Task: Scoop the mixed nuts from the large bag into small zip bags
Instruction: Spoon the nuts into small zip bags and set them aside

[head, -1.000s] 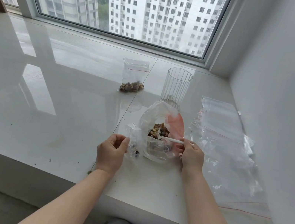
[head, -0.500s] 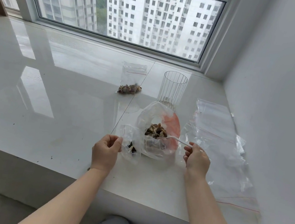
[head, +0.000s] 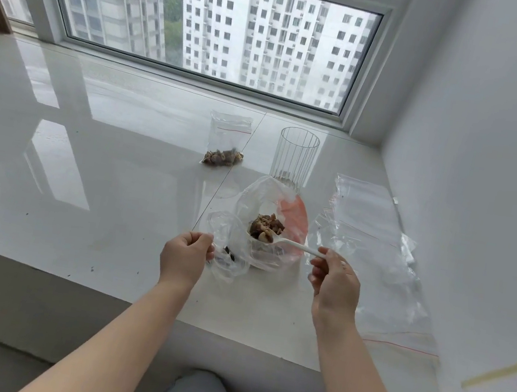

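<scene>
While the right hand [head: 335,282] pinches the handle of a white plastic spoon [head: 290,244], its bowl sits loaded with mixed nuts [head: 266,226] over the open mouth of the large bag [head: 275,219], a clear bag with an orange patch on its right side. The left hand [head: 184,260] grips the rim of a small zip bag [head: 224,251] touching the large bag's left side, a few dark nuts inside. Beyond them a filled zip bag [head: 227,141] lies beside a ribbed glass [head: 295,155]. Empty zip bags [head: 375,246] lie to the right on the glossy white sill [head: 98,186]
</scene>
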